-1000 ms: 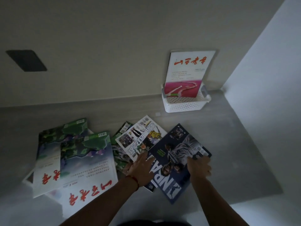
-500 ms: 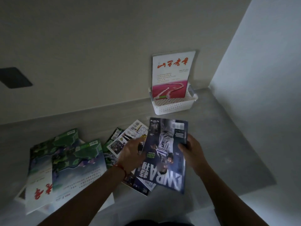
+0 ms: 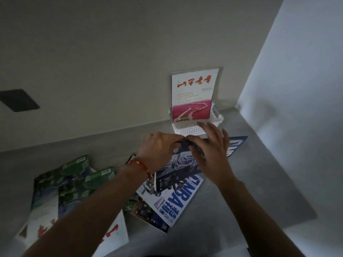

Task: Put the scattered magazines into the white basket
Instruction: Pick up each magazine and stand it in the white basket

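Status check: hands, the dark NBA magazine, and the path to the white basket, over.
Left hand and right hand both grip the dark NBA magazine, lifted off the pile. White basket just ahead, red-titled magazine upright inside. Nothing blocking.

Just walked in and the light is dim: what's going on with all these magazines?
A person is tidying magazines into a white basket by the wall. Both the left hand and right hand hold a dark blue magazine lifted off the counter, in front of the basket. One red-titled magazine already stands in it. Several others lie scattered.
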